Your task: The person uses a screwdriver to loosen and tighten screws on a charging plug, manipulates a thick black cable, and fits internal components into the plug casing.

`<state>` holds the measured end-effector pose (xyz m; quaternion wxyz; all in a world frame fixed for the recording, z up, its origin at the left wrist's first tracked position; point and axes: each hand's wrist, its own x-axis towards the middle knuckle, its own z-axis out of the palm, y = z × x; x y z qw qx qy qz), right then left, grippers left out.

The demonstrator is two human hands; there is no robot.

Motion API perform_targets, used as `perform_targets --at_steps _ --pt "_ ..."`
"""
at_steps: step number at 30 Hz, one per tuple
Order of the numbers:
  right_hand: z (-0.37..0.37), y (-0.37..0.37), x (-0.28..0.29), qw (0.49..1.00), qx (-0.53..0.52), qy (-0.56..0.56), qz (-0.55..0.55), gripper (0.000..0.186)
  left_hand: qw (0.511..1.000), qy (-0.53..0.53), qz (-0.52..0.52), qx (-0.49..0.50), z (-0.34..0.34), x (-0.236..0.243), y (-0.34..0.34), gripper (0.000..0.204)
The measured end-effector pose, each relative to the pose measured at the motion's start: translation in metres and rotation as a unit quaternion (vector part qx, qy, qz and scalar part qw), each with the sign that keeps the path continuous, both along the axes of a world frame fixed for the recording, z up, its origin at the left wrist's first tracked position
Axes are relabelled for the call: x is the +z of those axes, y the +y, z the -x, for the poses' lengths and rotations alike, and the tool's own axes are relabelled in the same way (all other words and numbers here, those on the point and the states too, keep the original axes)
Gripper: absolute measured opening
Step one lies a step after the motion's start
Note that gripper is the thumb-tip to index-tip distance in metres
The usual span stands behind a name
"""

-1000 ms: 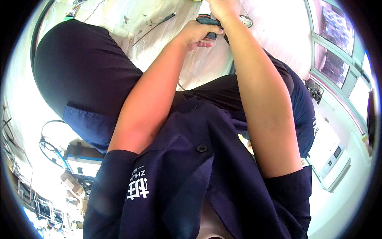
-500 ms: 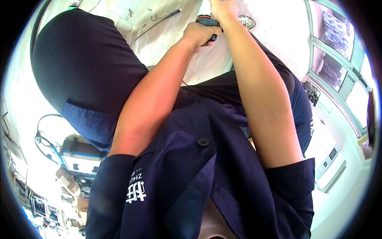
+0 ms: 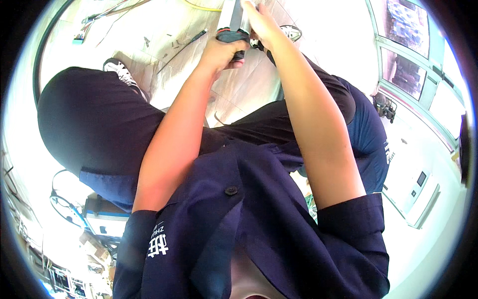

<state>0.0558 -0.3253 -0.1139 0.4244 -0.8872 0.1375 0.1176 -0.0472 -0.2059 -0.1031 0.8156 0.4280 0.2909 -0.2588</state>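
My left hand [image 3: 221, 54] is closed round the grip of a dark tool [image 3: 233, 36] with a red-edged collar; I cannot make out its exact kind. Beyond the collar extends a straight, silver-grey, box-shaped piece [image 3: 234, 15], cut off by the top edge of the view. Against its right side lies my right hand [image 3: 263, 25], fingers curled at its edge and partly hidden. Whether the tool and the silver-grey piece are joined is not clear.
A thin rod with a black handle [image 3: 199, 36] and small dark scraps lie on the tiled floor. Loose wires [image 3: 99, 17] are at the upper left. My shoes [image 3: 122, 74] flank the work. A blue-edged case [image 3: 107, 219] stands lower left, glazed doors [image 3: 406, 65] at right.
The view has shifted, so both hands and the tool sit lower and further left. More of the silver-grey piece shows, and my left shoe has come into sight. The left grip is kept.
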Motion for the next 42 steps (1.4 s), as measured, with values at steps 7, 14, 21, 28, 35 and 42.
perform_targets --at_steps 7,14,21,28,35,42 --pt "0.074 -0.009 0.006 0.838 -0.051 0.295 -0.457 0.064 0.987 -0.075 -0.092 -0.106 -0.008 -0.006 0.025 0.049" --pt "0.083 0.024 -0.032 0.707 -0.122 0.207 -0.665 0.072 0.899 -0.108 -0.384 -0.181 -0.008 -0.004 0.024 0.095" --pt "0.080 0.034 -0.049 0.651 -0.109 0.206 -0.722 0.064 0.757 -0.097 -0.572 -0.302 -0.005 0.026 0.026 0.104" --pt "0.058 0.039 -0.043 0.597 -0.117 0.181 -0.772 0.064 0.754 -0.131 -0.593 -0.252 -0.031 0.034 0.021 0.109" --pt "0.052 0.036 -0.012 0.631 -0.120 0.277 -0.715 0.050 0.872 -0.057 -0.366 -0.319 -0.056 0.031 0.042 0.069" --pt "0.066 0.040 -0.017 0.730 -0.092 0.368 -0.569 0.057 0.956 0.033 -0.203 -0.208 -0.021 0.010 0.049 0.063"
